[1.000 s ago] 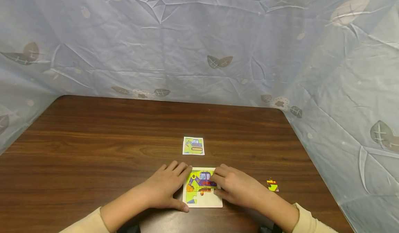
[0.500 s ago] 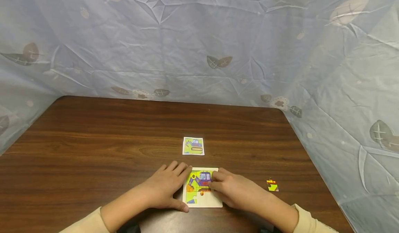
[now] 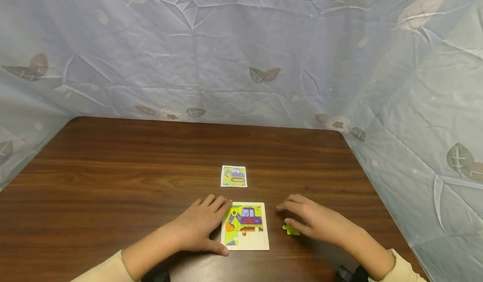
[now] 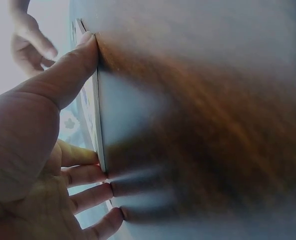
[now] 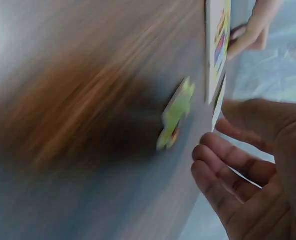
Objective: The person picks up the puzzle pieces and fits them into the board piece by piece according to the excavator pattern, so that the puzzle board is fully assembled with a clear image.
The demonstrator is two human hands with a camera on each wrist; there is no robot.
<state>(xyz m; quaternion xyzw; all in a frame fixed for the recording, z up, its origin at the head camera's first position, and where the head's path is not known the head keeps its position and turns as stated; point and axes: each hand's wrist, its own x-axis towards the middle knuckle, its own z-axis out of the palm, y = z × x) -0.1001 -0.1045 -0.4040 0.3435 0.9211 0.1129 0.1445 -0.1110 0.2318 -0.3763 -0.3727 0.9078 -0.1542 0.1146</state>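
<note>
A white-edged jigsaw board [image 3: 249, 242] lies near me, showing a purple digger picture, with its lower right part bare. My left hand [image 3: 201, 227] rests at the board's left side; in the left wrist view, its thumb and straight fingers touch the edge. My right hand [image 3: 317, 221] is to the right of the board, thumb and fingers apart and loosely bent. A yellow-green jigsaw piece [image 3: 291, 230] lies on the table by its thumb, partly covered in the head view. The right wrist view shows a piece [image 5: 175, 112] apart from the fingertips.
A small picture card [image 3: 234, 176] of the same digger lies beyond the board on the brown wooden table [image 3: 151, 160]. A pale leaf-patterned sheet [image 3: 226, 55] hangs along the back and sides.
My right hand has left the board and moved right. A yellow-green piece now shows by its thumb, while the spot of the piece seen farther right is covered. My left hand stays put.
</note>
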